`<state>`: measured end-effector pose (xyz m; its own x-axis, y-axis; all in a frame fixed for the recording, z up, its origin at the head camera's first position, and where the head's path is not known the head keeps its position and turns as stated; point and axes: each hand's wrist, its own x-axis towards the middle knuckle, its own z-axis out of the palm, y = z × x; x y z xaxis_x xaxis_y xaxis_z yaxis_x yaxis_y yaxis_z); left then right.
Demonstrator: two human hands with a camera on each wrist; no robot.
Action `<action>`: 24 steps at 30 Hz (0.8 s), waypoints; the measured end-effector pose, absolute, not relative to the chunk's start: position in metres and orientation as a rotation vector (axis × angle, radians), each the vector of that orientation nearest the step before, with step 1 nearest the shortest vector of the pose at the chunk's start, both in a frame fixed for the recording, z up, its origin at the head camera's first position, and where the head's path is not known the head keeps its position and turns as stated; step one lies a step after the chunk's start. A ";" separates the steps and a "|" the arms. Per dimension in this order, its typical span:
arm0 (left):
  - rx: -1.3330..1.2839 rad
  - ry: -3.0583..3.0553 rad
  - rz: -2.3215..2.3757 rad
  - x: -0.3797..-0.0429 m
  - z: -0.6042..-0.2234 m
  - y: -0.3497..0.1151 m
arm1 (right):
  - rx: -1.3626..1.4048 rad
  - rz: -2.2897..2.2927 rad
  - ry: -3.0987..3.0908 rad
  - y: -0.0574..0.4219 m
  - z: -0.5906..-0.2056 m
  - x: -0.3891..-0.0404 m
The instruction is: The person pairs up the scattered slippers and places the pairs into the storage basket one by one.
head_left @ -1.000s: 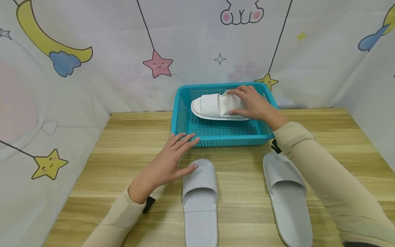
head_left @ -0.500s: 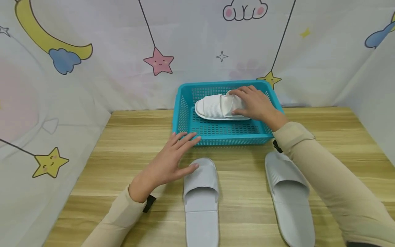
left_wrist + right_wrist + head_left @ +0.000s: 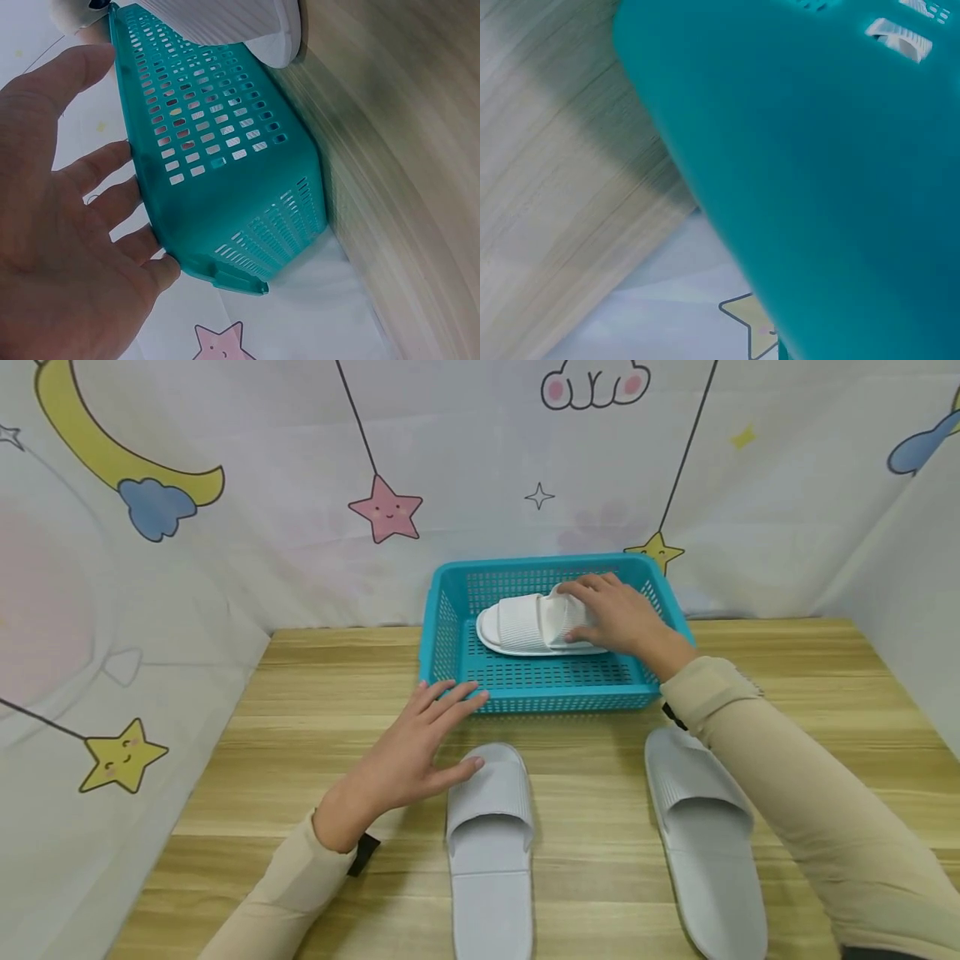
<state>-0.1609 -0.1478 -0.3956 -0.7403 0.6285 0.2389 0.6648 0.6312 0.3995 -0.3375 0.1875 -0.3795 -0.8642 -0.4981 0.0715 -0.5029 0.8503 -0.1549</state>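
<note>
White ribbed slippers [image 3: 519, 623], nested together, lie lengthwise in the back part of a teal plastic basket [image 3: 555, 697]. My right hand [image 3: 618, 614] reaches over the basket's right side and holds their right end between thumb and fingers, hiding part of it. My left hand [image 3: 401, 760] is spread, its fingertips at the front left rim of the basket; in the left wrist view those fingers [image 3: 112, 199] lie along the rim. Below the left thumb, a grey slipper [image 3: 491, 843] rests on the table, toe toward the basket.
Another grey slipper [image 3: 705, 852] lies on the right of the wooden table [image 3: 300, 693], angled beside the right forearm. A white printed cloth [image 3: 480, 435] hangs close behind the basket. Mostly the basket's teal wall [image 3: 795, 172] fills the right wrist view.
The white slippers have shifted slightly right and down inside the basket with my right hand. My left hand stays at the rim. The head view has shifted a little.
</note>
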 end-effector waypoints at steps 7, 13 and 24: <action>-1.106 -2.770 -0.704 -0.161 -0.394 -0.149 | 0.790 0.251 -3.042 0.187 -0.381 -0.337; -1.135 -2.760 -0.684 -0.160 -0.393 -0.150 | 0.746 0.250 -3.104 0.186 -0.384 -0.338; -1.149 -2.759 -0.694 -0.160 -0.392 -0.150 | 0.710 0.322 -3.078 0.184 -0.386 -0.333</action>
<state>-0.1598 -0.1499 -0.3923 -0.7174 0.6559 0.2350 0.6890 0.6180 0.3785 -0.3333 0.1838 -0.3858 -0.8995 -0.4368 0.0130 -0.4300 0.8794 -0.2041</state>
